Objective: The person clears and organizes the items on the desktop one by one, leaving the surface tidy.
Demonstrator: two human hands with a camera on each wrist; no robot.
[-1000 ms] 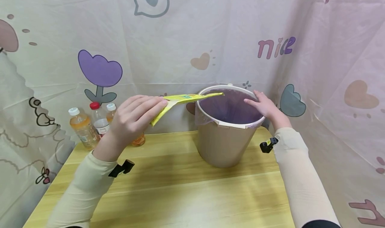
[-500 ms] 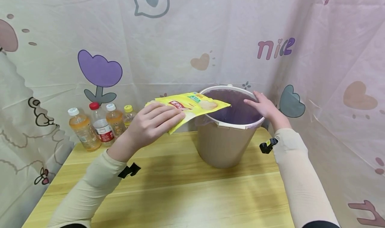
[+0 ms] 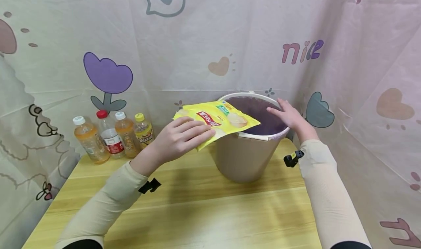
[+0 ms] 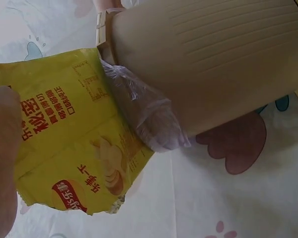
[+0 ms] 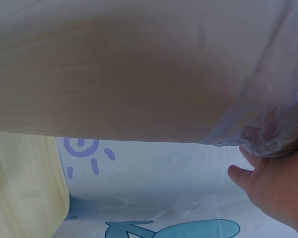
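My left hand (image 3: 187, 136) grips a yellow potato chip bag (image 3: 227, 117) by its near left edge. The bag lies tilted in the air, its far right corner over the opening of a beige trash can (image 3: 245, 157). In the left wrist view the chip bag (image 4: 74, 129) hangs beside the can's rim and looks ragged along one edge. A thin purple liner (image 4: 156, 114) folds over that rim. At the can's right side, my right hand (image 3: 292, 117) holds the rim, with the thumb reaching over the opening. The liner partly hides its fingers in the right wrist view.
Several bottles stand at the back left of the wooden table (image 3: 197, 212), including a red-capped bottle (image 3: 111, 136) and a yellow-capped bottle (image 3: 143, 131). A printed cloth (image 3: 184, 52) hangs close behind and along both sides.
My left hand has moved right with the chip bag, bringing it to the can's opening. The bag has turned from nearly edge-on to show its printed face. My right hand has stayed at the rim.
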